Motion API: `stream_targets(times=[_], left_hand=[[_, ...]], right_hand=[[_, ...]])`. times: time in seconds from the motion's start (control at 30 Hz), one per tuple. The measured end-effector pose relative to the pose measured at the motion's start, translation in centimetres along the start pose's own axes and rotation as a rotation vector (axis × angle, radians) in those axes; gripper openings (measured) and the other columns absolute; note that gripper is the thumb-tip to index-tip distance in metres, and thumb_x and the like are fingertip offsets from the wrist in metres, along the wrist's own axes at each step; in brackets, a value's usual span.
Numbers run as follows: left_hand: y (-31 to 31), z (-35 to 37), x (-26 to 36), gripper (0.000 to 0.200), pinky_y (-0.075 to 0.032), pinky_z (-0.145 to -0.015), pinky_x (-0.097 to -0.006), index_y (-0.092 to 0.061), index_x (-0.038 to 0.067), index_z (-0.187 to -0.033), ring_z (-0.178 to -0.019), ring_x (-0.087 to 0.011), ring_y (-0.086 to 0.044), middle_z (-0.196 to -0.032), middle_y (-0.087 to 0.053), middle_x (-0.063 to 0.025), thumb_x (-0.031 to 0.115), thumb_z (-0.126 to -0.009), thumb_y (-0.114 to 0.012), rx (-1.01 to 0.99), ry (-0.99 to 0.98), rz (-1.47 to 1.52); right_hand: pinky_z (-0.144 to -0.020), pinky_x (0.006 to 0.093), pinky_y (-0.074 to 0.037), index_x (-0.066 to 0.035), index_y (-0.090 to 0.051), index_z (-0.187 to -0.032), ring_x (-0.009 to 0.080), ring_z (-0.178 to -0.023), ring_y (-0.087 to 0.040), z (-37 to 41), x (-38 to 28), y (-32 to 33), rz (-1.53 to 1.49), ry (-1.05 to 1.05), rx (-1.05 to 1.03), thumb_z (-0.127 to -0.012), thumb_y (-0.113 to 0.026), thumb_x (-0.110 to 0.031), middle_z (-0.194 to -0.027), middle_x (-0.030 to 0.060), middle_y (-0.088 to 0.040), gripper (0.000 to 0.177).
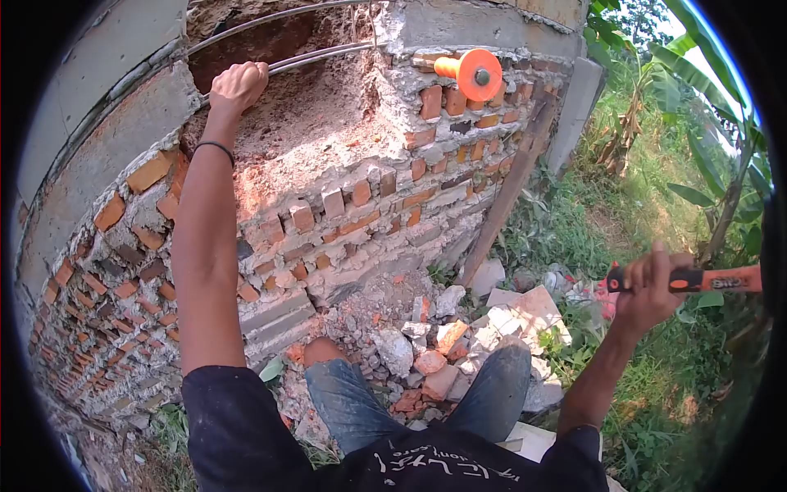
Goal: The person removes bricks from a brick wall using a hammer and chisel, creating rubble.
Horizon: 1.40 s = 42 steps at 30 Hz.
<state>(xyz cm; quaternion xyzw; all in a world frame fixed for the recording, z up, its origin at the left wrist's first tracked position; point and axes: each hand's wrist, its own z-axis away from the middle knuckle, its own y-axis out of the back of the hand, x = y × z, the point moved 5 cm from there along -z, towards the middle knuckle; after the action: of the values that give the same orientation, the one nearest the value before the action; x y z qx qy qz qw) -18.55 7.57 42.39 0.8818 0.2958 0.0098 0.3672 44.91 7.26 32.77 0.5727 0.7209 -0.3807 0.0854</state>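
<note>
High on the broken brick wall [361, 197], my left hand [238, 85] is closed around a metal bar [316, 56] that crosses the opening. My right hand [650, 289], out to the right, grips the black part of an orange-and-black handled tool [721, 280]; the tool's far end is out of view. An orange chisel guard with a round disc [479, 75] stands out from the wall at the upper right of the opening, touched by neither hand. Its metal end faces me.
Broken bricks and concrete rubble [438, 361] lie around my legs. A wooden plank [510, 193] leans against the wall's right corner. Grass and banana plants [725, 189] grow on the right. Another bar [279, 18] spans the opening higher up.
</note>
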Motion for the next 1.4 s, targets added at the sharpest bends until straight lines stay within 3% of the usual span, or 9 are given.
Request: stream_targets(times=[0.23, 0.3, 0.37, 0.5, 0.9, 0.97, 1.1, 1.3, 1.4], left_hand=[[1.1, -0.2, 0.7, 0.047, -0.052, -0.082, -0.0458, -0.069, 0.001, -0.087, -0.086, -0.039, -0.066, -0.088, -0.067, -0.0232, 0.033, -0.091, -0.035, -0.073, 0.077, 0.007], [1.2, -0.1, 0.8, 0.048, -0.052, -0.083, -0.0458, -0.069, 0.0, -0.085, -0.086, -0.038, -0.066, -0.088, -0.067, -0.0226, 0.033, -0.091, -0.035, 0.008, 0.048, 0.011], [-0.2, -0.2, -0.2, 0.048, -0.052, -0.083, -0.0456, -0.07, 0.001, -0.085, -0.086, -0.0373, -0.066, -0.089, -0.068, -0.0221, 0.033, -0.091, -0.035, 0.019, -0.048, 0.0], [-0.2, -0.6, -0.1, 0.046, -0.053, -0.082, -0.0446, -0.07, 0.004, -0.086, -0.085, -0.0363, -0.066, -0.089, -0.068, -0.02, 0.034, -0.09, -0.036, -0.024, 0.023, -0.017], [0.8, 0.1, 0.6, 0.043, -0.055, -0.074, -0.0452, -0.068, 0.0, -0.076, -0.075, -0.0372, -0.067, -0.079, -0.067, -0.0221, 0.03, -0.088, -0.039, 0.097, -0.008, 0.023], [0.6, 0.0, 0.4, 0.041, -0.055, -0.074, -0.0455, -0.068, 0.0, -0.075, -0.075, -0.0369, -0.067, -0.078, -0.067, -0.0217, 0.028, -0.088, -0.04, 0.123, -0.056, 0.013], [1.4, -0.7, -0.2, 0.04, -0.054, -0.075, -0.0447, -0.067, 0.001, -0.076, -0.077, -0.0371, -0.066, -0.08, -0.067, -0.0203, 0.028, -0.09, -0.04, 0.161, -0.081, -0.044], [0.3, -0.1, 0.1, 0.047, -0.052, -0.083, -0.0451, -0.069, 0.001, -0.084, -0.084, -0.0374, -0.067, -0.088, -0.067, -0.0221, 0.034, -0.09, -0.036, -0.009, 0.044, 0.045], [0.3, 0.1, 0.4, 0.047, -0.052, -0.082, -0.0452, -0.069, 0.001, -0.084, -0.084, -0.038, -0.066, -0.087, -0.067, -0.0225, 0.033, -0.09, -0.035, -0.006, 0.03, 0.02]], right_hand=[[-0.045, 0.0245, -0.033, -0.002, -0.052, -0.075, 0.008, -0.045, -0.034, -6.1, -10.1, 2.4, -0.329, 0.798, 0.294, -0.086, -0.055, -0.007, -0.056, -0.0015, -0.038, 0.013], [-0.046, 0.0253, -0.034, -0.001, -0.055, -0.079, 0.0078, -0.048, -0.039, 0.3, 4.6, -5.6, -0.148, 0.511, 0.396, -0.083, -0.058, -0.007, -0.058, -0.0011, -0.044, 0.008], [-0.047, 0.0261, -0.036, 0.001, -0.058, -0.083, 0.0077, -0.05, -0.043, 9.8, 19.5, -10.8, 0.372, -0.231, -0.216, -0.079, -0.061, -0.008, -0.06, -0.0008, -0.05, 0.01], [-0.05, 0.0232, -0.032, -0.003, -0.05, -0.072, 0.0025, -0.056, -0.04, 16.0, 15.9, -4.7, 0.353, -0.427, -0.395, -0.081, -0.062, -0.001, -0.06, -0.0052, -0.045, 0.015], [-0.04, 0.0244, -0.028, -0.013, -0.033, -0.064, 0.0075, -0.043, -0.029, -4.3, -11.5, -0.1, -0.254, 0.853, 0.326, -0.091, -0.052, -0.014, -0.052, -0.0046, -0.026, 0.033], [-0.043, 0.0259, -0.031, -0.009, -0.04, -0.068, 0.0073, -0.047, -0.034, -0.2, 1.7, -5.8, -0.133, 0.594, 0.416, -0.087, -0.056, -0.012, -0.055, -0.0035, -0.034, 0.024], [-0.049, 0.029, -0.037, -0.001, -0.054, -0.077, 0.0068, -0.054, -0.044, 15.9, 20.9, -7.6, 0.468, -0.617, -0.476, -0.078, -0.064, -0.008, -0.06, -0.0012, -0.049, 0.012], [-0.038, 0.023, -0.028, -0.009, -0.041, -0.074, 0.0044, -0.041, -0.034, 6.7, 6.1, 2.3, 0.387, -0.434, -0.079, -0.085, -0.064, -0.003, -0.054, -0.0046, -0.04, 0.026], [-0.037, 0.0208, -0.027, -0.008, -0.04, -0.073, 0.0049, -0.038, -0.028, -1.0, -5.2, 1.2, 0.033, 0.265, 0.002, -0.09, -0.053, -0.001, -0.051, -0.0041, -0.029, 0.023]])
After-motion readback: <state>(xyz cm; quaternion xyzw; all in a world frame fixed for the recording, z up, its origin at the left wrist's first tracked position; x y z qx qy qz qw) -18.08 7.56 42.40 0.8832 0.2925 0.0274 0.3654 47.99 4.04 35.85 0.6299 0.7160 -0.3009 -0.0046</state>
